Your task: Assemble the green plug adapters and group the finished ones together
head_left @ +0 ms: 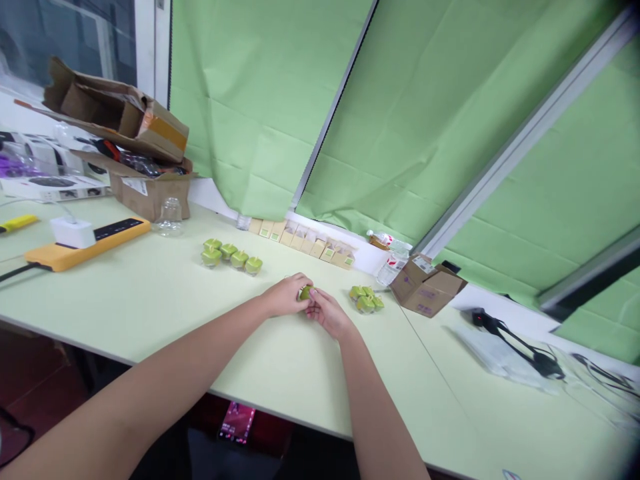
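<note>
My left hand (287,296) and my right hand (327,315) meet above the middle of the table, closed around one small green-topped cup (306,291). Fingers of both hands cover much of it, so its lower part is hidden. To the left, a group of similar cups (239,259) with green tops and clear bodies stands on the table. Another cluster of such cups (367,303) sits just right of my right hand. Their exact kind is too small to make out.
Small kraft-paper packets (317,248) line the table's back edge. Bottles (393,267) and a cardboard box (427,288) stand at the back right. On the left are an orange power strip (75,257), a clear plastic cup (171,217) and stacked cartons (150,197). A phone (237,422) lies below the front edge.
</note>
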{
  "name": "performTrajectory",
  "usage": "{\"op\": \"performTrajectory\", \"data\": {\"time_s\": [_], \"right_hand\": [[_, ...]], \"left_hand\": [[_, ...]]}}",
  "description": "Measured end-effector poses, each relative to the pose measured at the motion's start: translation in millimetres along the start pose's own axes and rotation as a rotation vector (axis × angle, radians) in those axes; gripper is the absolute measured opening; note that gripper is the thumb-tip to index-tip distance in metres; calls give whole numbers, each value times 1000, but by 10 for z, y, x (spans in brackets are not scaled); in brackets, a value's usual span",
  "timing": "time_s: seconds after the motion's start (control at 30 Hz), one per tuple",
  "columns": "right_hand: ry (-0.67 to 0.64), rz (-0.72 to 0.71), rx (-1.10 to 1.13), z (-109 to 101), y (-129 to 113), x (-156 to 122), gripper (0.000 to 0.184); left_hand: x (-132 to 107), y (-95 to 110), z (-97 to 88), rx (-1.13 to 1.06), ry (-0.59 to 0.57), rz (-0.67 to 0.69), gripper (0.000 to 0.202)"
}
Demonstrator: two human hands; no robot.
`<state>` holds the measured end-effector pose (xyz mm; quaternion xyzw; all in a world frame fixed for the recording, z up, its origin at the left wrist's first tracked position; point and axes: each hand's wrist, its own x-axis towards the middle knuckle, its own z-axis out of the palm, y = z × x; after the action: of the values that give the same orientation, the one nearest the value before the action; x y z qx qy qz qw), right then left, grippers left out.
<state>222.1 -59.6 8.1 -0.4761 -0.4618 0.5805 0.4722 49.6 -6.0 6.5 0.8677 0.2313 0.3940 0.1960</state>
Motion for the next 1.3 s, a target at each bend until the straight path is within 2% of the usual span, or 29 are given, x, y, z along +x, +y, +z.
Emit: {"op": "performTrajectory", "data": {"time_s": [0.33,0.5,0.63,0.83,0.93,1.07,1.3], "right_hand": [[31,34,2,2,-13,38,27],[83,92,-22,-13,-13,161,22],[93,143,-78,-11,-46,224,17],[124,157,-50,19,-49,212,12],[160,148,-74,38,-45,202,14],[142,161,-73,56,-78,215,15],[148,198,-124,73,-132,230,17]], "left_hand": [[52,67,-77,85,-95,-46,34],[221,11,-104,240,-221,5,21],[310,-26,-86,334,-298,59,17],[284,-4,-63,283,-274,63,15],[276,28,-39,190,-268,0,15],[292,38,-30,141,-285,-73,13],[300,-16,-33,220,-339,-80,15]]}}
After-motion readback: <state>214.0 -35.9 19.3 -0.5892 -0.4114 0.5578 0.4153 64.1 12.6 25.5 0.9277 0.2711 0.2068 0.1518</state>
